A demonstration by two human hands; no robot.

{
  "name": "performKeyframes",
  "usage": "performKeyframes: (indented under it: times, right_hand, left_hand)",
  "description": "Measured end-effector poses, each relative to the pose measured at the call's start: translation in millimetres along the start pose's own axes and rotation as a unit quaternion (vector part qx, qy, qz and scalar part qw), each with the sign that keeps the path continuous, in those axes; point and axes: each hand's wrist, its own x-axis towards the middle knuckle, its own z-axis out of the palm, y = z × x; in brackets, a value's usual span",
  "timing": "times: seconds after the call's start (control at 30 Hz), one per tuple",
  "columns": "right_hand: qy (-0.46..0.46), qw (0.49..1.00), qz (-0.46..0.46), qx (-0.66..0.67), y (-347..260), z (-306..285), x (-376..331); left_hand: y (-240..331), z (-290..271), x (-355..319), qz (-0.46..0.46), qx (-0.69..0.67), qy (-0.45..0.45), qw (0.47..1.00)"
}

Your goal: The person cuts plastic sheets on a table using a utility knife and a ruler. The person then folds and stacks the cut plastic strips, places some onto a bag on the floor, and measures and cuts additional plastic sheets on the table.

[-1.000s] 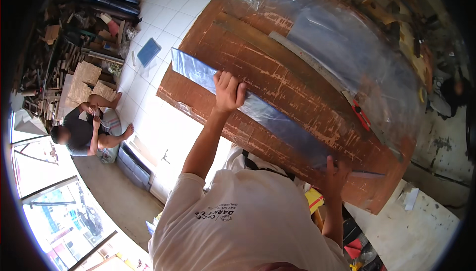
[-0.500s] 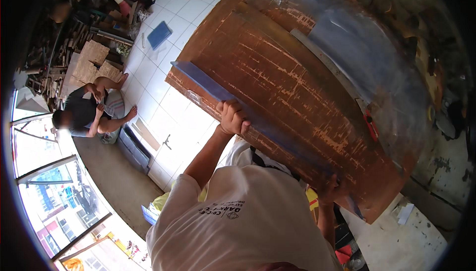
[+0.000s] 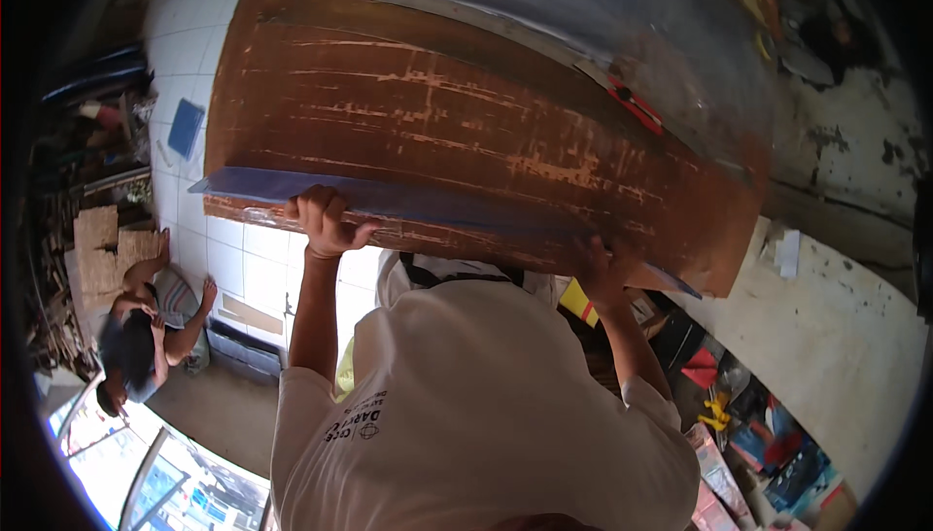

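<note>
A long, narrow strip of translucent blue plastic sheet [image 3: 292, 184] lies along the near edge of a worn brown tabletop [image 3: 437, 142]. My left hand [image 3: 328, 222] rests at that edge toward the left, fingers curled over the strip and thumb stuck out to the right. Farther right, my right hand [image 3: 601, 272] touches the strip near its other end; its fingers look spread, though shadow and blur soften them. On the tabletop beyond lie a long straightedge [image 3: 476, 21], a red cutter knife [image 3: 635, 105] and a wide sheet of clear plastic [image 3: 622, 11].
A seated person [image 3: 146, 337] is at the left beside a pile of wood scraps [image 3: 58, 269]. A blue flat piece [image 3: 186, 129] lies on the white tiled floor [image 3: 185, 45]. At the right stands a pale worn surface [image 3: 826, 337], with mixed clutter [image 3: 777, 444] below it.
My view has turned, so the tabletop edge now runs nearly level across it. Both hands stay at the strip; my left thumb now points outward.
</note>
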Motion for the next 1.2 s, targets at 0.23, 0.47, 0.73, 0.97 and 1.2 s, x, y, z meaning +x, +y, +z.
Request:
performKeyframes:
  times: [0.23, 0.47, 0.73, 0.97, 1.2]
  right_hand:
    - [0.088, 0.995, 0.045, 0.030, -13.0, 5.4, -34.6]
    - [0.075, 0.990, 0.099, 0.065, -21.9, 0.6, -40.3]
    - [-0.134, 0.983, 0.127, 0.024, -15.3, -39.0, 37.1]
    - [-0.151, 0.961, 0.153, 0.174, 7.6, -47.1, 43.2]
    - [-0.126, 0.972, 0.151, 0.126, 8.5, -40.0, 23.4]
  left_hand:
    - [1.7, -12.6, -23.2, 0.033, 0.043, -0.052, 0.997]
    - [8.9, -14.9, -34.4, 0.027, 0.061, -0.052, 0.996]
    - [9.2, -14.2, -25.0, 0.023, 0.060, -0.059, 0.996]
    - [6.2, -14.2, -26.5, 0.025, 0.077, -0.053, 0.995]
    - [8.8, -13.7, -27.2, 0.014, 0.083, -0.055, 0.995]
